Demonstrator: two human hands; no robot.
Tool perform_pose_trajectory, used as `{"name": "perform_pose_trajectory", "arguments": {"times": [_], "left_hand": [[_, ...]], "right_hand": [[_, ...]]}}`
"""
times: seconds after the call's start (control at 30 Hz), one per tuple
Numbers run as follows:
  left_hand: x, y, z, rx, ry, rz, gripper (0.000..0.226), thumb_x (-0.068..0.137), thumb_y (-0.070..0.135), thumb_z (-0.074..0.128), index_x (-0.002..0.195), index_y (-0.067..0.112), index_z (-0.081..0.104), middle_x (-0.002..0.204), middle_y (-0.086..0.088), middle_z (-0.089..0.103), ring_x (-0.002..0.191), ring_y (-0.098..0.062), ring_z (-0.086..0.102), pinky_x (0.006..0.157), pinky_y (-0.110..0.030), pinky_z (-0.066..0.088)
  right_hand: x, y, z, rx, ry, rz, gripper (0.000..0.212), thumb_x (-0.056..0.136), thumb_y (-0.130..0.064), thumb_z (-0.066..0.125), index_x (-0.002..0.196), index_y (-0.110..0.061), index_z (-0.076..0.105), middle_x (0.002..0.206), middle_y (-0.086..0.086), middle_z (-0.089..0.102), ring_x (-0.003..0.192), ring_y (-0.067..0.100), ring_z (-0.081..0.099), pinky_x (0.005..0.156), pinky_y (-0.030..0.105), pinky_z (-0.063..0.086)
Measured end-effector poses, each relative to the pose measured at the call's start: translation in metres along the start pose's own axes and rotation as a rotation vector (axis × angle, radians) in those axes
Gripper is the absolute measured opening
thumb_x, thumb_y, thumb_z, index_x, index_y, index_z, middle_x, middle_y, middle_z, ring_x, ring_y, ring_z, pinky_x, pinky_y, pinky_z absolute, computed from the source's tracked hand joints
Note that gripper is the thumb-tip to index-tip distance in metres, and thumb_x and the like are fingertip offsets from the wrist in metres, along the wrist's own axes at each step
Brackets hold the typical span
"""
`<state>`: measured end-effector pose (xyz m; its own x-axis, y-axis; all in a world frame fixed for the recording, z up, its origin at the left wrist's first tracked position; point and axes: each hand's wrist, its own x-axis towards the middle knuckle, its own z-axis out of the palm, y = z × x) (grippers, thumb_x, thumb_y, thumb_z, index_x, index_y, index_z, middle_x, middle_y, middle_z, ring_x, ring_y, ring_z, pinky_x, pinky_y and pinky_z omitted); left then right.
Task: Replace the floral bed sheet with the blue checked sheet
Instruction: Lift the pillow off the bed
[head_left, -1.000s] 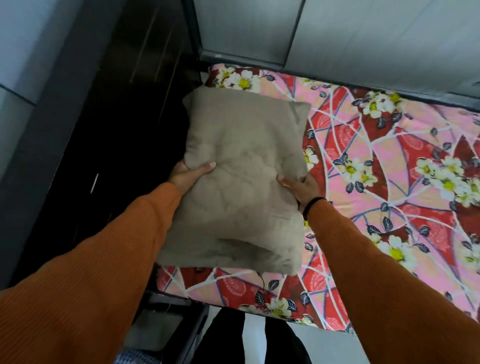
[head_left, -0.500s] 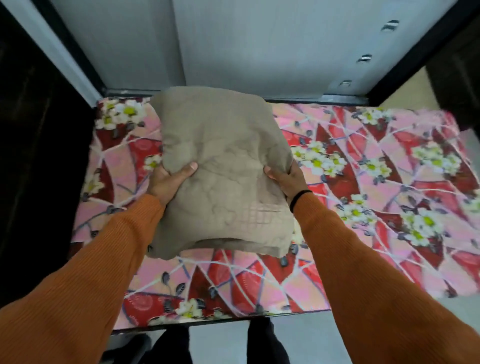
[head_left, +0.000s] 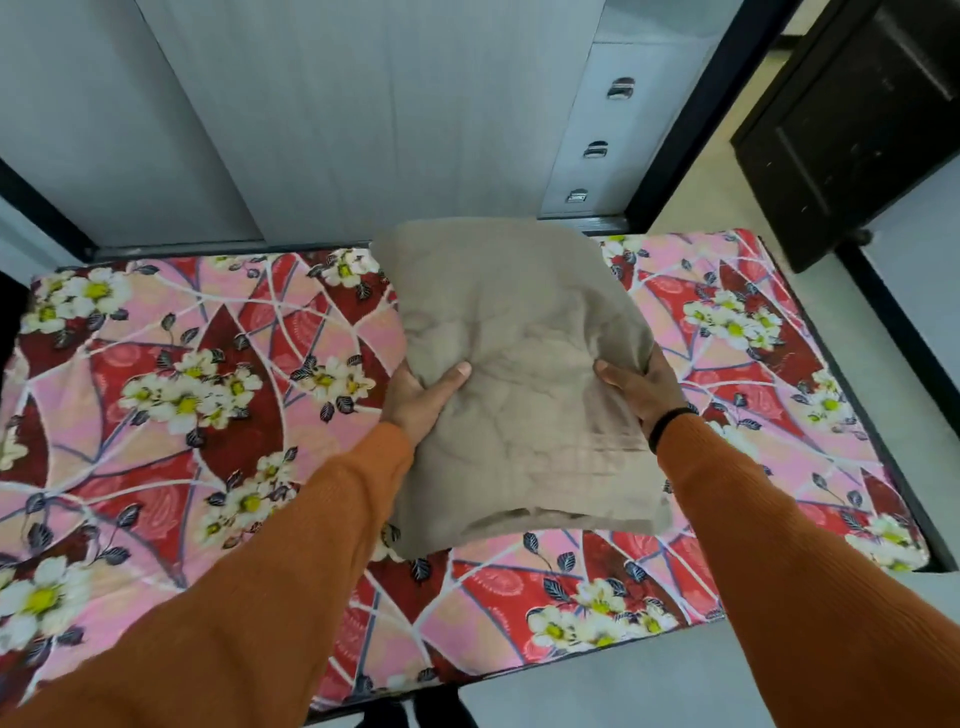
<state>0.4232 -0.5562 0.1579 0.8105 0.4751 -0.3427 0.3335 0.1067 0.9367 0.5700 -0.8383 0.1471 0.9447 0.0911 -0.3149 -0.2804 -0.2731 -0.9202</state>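
gripping a beige pillow (head_left: 519, 374) above the floral bed sheet (head_left: 208, 395), left hand (head_left: 421, 400) and right hand (head_left: 644, 389) pinch its sides.

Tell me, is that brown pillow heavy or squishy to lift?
Probably squishy: the pillow dents and wrinkles where the left hand and right hand squeeze its sides. Likely light too, since the hands hold it by the edges. Its lower end sags, so it seems floppy.

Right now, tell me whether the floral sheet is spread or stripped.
Spread: the floral sheet lies flat across the mattress, corners covered, under the held pillow.
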Motion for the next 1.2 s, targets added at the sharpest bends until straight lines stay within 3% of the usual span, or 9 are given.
{"name": "perform_pose_trajectory", "arguments": {"times": [0.17,0.3,0.47,0.6,0.67,0.73,0.9,1.07,1.2], "left_hand": [[0.015,-0.027,0.045,0.057,-0.018,-0.013,0.073,0.068,0.057,0.084,0.13,0.026,0.064,0.121,0.009,0.072,0.113,-0.013,0.068,0.103,-0.043,0.053],[0.018,-0.054,0.064,0.11,-0.024,-0.055,0.055,0.079,0.043,0.084,0.127,0.022,0.066,0.12,0.006,0.072,0.113,-0.014,0.068,0.103,-0.043,0.053],[0.026,-0.102,0.078,0.141,-0.05,-0.1,0.046,0.082,0.038,0.083,0.123,0.024,0.066,0.122,0.004,0.071,0.116,-0.016,0.066,0.105,-0.045,0.052],[0.03,-0.149,0.08,0.178,-0.052,-0.199,0.07,0.067,0.067,0.081,0.124,0.029,0.066,0.122,0.008,0.072,0.115,-0.014,0.067,0.104,-0.043,0.052],[0.026,-0.168,0.078,0.174,-0.063,-0.246,0.08,0.065,0.067,0.08,0.132,0.028,0.062,0.127,0.008,0.07,0.118,-0.015,0.065,0.107,-0.042,0.05],[0.016,-0.175,0.075,0.193,-0.062,-0.333,0.088,0.067,0.067,0.079,0.143,0.031,0.052,0.135,0.007,0.064,0.122,-0.019,0.061,0.109,-0.042,0.048],[-0.004,-0.199,0.062,0.277,-0.104,-0.385,0.08,0.091,0.049,0.069,0.156,0.032,0.027,0.147,0.0,0.053,0.129,-0.028,0.055,0.11,-0.042,0.044],[-0.017,-0.206,0.05,0.295,-0.129,-0.443,0.079,0.09,0.051,0.069,0.154,0.033,0.028,0.151,-0.001,0.049,0.13,-0.028,0.054,0.108,-0.039,0.044],[-0.016,-0.213,0.042,0.261,-0.223,-0.547,0.097,0.076,0.063,0.077,0.154,0.035,0.027,0.152,-0.002,0.048,0.129,-0.028,0.054,0.11,-0.043,0.046]], "right_hand": [[0.033,0.037,-0.04,0.001,-0.058,0.041,0.101,0.05,-0.051,0.097,0.139,-0.032,0.053,0.127,-0.005,0.069,0.116,0.019,0.067,0.103,0.048,0.053],[0.044,0.068,-0.044,-0.014,-0.052,0.047,0.085,0.062,-0.035,0.091,0.138,-0.035,0.053,0.126,-0.006,0.069,0.114,0.017,0.067,0.102,0.044,0.054],[0.053,0.121,-0.045,-0.049,-0.056,0.15,0.083,0.065,-0.03,0.091,0.139,-0.028,0.053,0.125,-0.004,0.069,0.112,0.018,0.068,0.101,0.046,0.055],[0.042,0.157,-0.04,-0.189,-0.008,0.213,0.08,0.068,-0.037,0.09,0.138,-0.024,0.053,0.123,-0.004,0.068,0.108,0.019,0.066,0.095,0.037,0.054],[0.04,0.173,-0.038,-0.301,-0.007,0.257,0.069,0.078,-0.032,0.086,0.136,-0.017,0.054,0.12,0.0,0.066,0.105,0.021,0.063,0.091,0.033,0.05],[0.038,0.188,-0.035,-0.402,-0.008,0.321,0.067,0.076,-0.034,0.087,0.131,-0.011,0.058,0.12,0.006,0.068,0.105,0.025,0.065,0.093,0.039,0.053],[0.027,0.205,-0.008,-0.562,0.115,0.369,0.071,0.074,-0.038,0.083,0.13,-0.008,0.051,0.126,0.014,0.063,0.117,0.033,0.061,0.098,0.04,0.048],[0.013,0.204,0.01,-0.621,0.167,0.379,0.065,0.082,-0.037,0.075,0.133,-0.009,0.047,0.133,0.019,0.061,0.122,0.039,0.058,0.103,0.045,0.047],[0.013,0.199,0.01,-0.627,0.197,0.38,0.069,0.082,-0.037,0.076,0.136,-0.005,0.047,0.135,0.019,0.06,0.123,0.04,0.057,0.103,0.045,0.046]]}}
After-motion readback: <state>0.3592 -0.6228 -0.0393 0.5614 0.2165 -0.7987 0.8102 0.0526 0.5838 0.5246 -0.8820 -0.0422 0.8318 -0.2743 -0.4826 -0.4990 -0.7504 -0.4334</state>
